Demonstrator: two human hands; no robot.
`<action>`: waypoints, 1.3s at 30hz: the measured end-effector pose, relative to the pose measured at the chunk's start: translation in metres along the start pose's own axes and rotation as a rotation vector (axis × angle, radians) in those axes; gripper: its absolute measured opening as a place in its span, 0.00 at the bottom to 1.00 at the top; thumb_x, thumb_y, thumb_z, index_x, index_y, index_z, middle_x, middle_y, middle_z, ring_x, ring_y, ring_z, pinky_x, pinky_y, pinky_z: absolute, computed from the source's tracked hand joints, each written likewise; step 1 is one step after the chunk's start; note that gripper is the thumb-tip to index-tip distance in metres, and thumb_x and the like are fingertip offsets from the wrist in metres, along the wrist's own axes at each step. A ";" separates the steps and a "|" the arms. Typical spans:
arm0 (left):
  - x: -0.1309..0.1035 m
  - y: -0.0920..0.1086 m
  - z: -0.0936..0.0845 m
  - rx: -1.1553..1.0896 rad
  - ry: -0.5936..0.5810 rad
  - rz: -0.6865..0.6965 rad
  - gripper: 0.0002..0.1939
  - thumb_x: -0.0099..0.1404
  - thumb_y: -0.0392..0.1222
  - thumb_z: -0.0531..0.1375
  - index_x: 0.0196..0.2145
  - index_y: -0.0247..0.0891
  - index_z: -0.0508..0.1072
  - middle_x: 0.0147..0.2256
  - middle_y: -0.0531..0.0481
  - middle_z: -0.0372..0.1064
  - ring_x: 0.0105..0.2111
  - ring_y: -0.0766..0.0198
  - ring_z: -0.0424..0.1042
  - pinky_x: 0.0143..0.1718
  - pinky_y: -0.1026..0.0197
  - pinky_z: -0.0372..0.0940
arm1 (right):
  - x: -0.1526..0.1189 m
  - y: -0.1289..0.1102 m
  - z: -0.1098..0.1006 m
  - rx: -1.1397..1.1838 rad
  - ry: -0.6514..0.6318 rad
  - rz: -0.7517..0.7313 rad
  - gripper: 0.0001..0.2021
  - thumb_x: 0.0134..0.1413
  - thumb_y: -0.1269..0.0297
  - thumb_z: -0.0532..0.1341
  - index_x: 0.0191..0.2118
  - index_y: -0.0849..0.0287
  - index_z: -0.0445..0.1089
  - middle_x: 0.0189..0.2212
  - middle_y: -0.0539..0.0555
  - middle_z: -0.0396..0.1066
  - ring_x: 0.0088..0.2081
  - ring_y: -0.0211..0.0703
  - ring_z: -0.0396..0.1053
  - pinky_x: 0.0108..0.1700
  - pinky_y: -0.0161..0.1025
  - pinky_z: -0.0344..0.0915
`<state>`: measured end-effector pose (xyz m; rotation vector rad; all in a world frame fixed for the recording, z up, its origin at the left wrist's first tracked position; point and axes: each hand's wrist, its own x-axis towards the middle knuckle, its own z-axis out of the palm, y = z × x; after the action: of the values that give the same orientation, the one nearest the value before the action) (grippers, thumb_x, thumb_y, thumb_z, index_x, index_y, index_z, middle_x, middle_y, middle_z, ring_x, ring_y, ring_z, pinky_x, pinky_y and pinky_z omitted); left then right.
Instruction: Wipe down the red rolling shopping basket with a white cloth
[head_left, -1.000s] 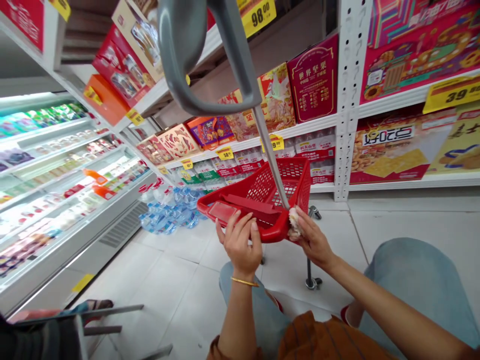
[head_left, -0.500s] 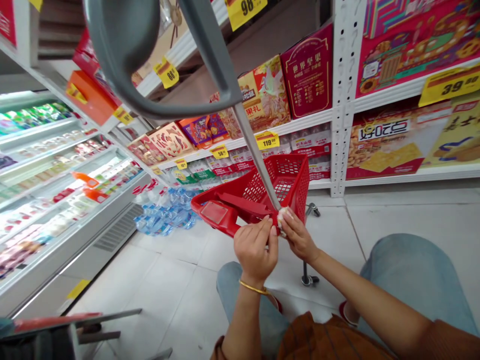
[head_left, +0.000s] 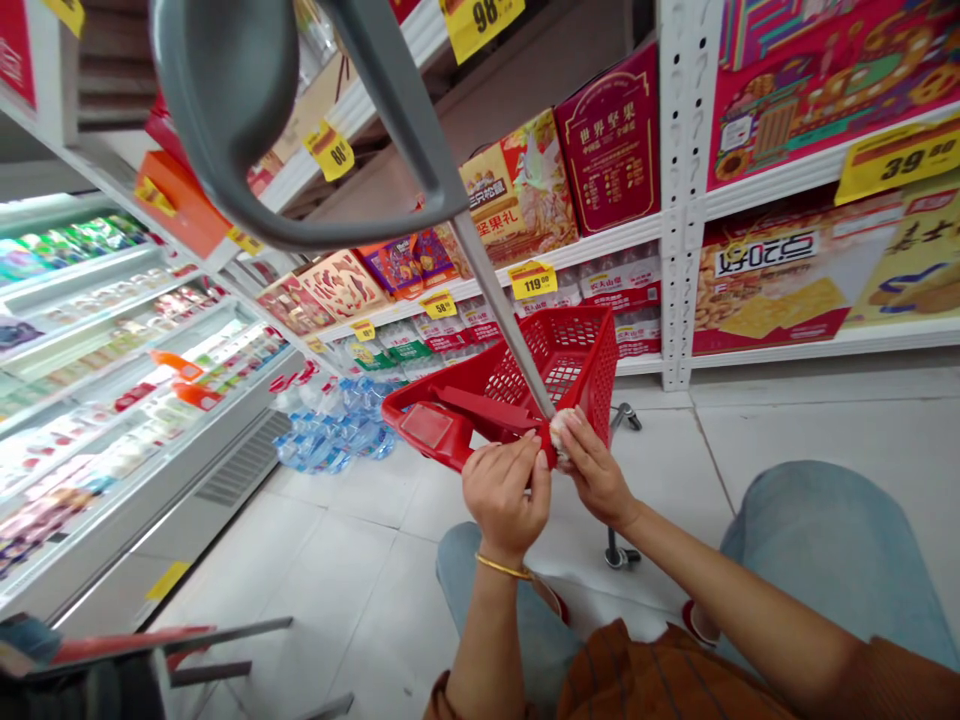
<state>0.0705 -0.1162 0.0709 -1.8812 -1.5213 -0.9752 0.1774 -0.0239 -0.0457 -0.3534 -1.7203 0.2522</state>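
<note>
A red plastic shopping trolley point(head_left: 600, 370) with a perforated basket stands in front of my knees. A metal pole rises from its near edge to a large grey handle point(head_left: 442, 170), which looms across the upper left. My left hand point(head_left: 506, 500) is closed at the near rim, thumb and fingers pinching the red edge beside the pole's foot. In my right hand point(head_left: 600, 475) is a crumpled whitish cloth point(head_left: 559, 428), pressed against the trolley where pole and rim meet. The fingers hide part of the cloth and the rim.
White shelves point(head_left: 679, 200) with boxed snacks and bottled water run behind the trolley. Blue-tinted water bottle packs point(head_left: 330, 425) sit on the tiled floor. A lit refrigerated cabinet point(head_left: 127, 400) lines the left. Dark and red bars point(head_left: 217, 650) show at lower left.
My view has shifted slightly. My hands remain at the same spot on the trolley rim, with only a slight movement of the fingers and cloth.
</note>
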 end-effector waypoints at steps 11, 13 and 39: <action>0.001 0.006 0.001 0.014 0.066 -0.092 0.08 0.65 0.36 0.57 0.37 0.44 0.76 0.36 0.53 0.80 0.33 0.63 0.76 0.56 0.49 0.52 | 0.004 0.004 -0.006 0.042 0.053 0.088 0.30 0.62 0.75 0.55 0.66 0.47 0.51 0.63 0.55 0.58 0.62 0.45 0.60 0.61 0.47 0.64; 0.001 0.007 0.001 0.015 0.060 -0.094 0.08 0.65 0.37 0.57 0.37 0.44 0.76 0.36 0.53 0.80 0.34 0.63 0.76 0.58 0.49 0.51 | 0.016 0.000 -0.007 0.034 0.102 0.134 0.29 0.62 0.73 0.56 0.66 0.47 0.52 0.62 0.55 0.60 0.60 0.45 0.63 0.60 0.46 0.66; 0.002 0.004 0.004 -0.008 0.094 -0.071 0.06 0.62 0.35 0.59 0.34 0.42 0.76 0.35 0.53 0.80 0.34 0.63 0.76 0.48 0.53 0.59 | -0.047 0.034 0.011 -0.009 -0.025 0.070 0.34 0.61 0.78 0.53 0.68 0.47 0.43 0.69 0.53 0.43 0.67 0.44 0.48 0.65 0.47 0.54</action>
<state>0.0756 -0.1131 0.0699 -1.7711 -1.5401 -1.0871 0.1771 -0.0096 -0.1031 -0.4194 -1.7356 0.3006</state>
